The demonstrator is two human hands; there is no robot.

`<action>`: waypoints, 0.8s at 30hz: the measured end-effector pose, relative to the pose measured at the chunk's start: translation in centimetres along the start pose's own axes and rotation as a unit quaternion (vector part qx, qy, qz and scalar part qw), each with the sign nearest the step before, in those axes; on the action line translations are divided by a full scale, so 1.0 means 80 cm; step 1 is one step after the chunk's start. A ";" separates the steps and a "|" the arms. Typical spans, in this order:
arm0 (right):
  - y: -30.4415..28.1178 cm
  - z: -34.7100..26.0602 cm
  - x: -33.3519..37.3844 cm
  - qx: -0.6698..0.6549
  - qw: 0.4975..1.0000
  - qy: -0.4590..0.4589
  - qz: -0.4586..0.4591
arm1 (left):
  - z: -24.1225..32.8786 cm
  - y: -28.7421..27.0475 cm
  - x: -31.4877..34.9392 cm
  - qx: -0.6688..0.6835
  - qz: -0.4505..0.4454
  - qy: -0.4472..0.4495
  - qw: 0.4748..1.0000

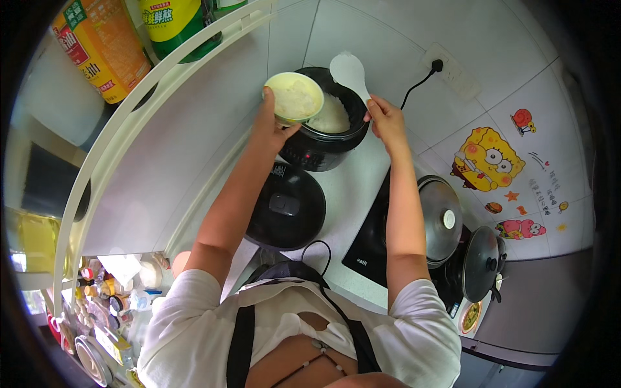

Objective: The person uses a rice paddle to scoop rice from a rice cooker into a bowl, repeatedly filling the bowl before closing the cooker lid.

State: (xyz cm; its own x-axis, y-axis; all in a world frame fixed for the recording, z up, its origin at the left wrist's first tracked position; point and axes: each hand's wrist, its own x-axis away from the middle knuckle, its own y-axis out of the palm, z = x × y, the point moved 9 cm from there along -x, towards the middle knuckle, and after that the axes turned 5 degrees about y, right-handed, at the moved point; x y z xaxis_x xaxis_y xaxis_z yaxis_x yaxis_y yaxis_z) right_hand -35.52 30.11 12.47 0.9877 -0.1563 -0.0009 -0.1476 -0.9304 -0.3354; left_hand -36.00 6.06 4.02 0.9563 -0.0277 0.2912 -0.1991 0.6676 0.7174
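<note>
My left hand (270, 124) is closed round the side of a small pale bowl (310, 111) with white rice in it. The bowl is tilted over the left part of a black rice cooker (317, 155), which stands uncovered. More rice (332, 115) shows inside the pot, partly hidden by the bowl. My right hand (388, 123) grips the handle of a white rice paddle (349, 71), raised above the cooker's right rim. Some rice clings to the tip of the paddle's blade.
The black cooker lid (286, 213) lies on the counter in front of the cooker. On the right, a lidded pan (440, 220) and a dark lidded pot (480, 262) stand on the black stove. A cord runs to a wall socket (453, 71). Bottles fill a white shelf (107, 152) at left.
</note>
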 end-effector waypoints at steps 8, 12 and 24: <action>0.013 0.068 -0.077 0.388 0.919 0.015 -0.069 | 0.006 -0.065 0.024 -0.034 0.069 0.002 0.997; 0.038 0.090 -0.123 0.484 0.867 0.062 -0.098 | 0.000 -0.080 0.026 -0.019 0.071 -0.002 0.997; 0.060 0.136 -0.166 0.372 0.897 0.218 -0.099 | 0.006 -0.083 0.020 0.018 0.054 -0.010 0.998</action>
State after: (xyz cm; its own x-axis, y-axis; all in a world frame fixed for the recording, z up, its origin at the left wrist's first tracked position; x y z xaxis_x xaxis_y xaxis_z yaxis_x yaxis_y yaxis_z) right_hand -48.77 31.28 0.64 0.8527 -0.2777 0.4425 0.2641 -0.5016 -0.8238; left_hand -33.29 1.22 0.03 0.9245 0.0272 0.3802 -0.3084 0.6397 0.7041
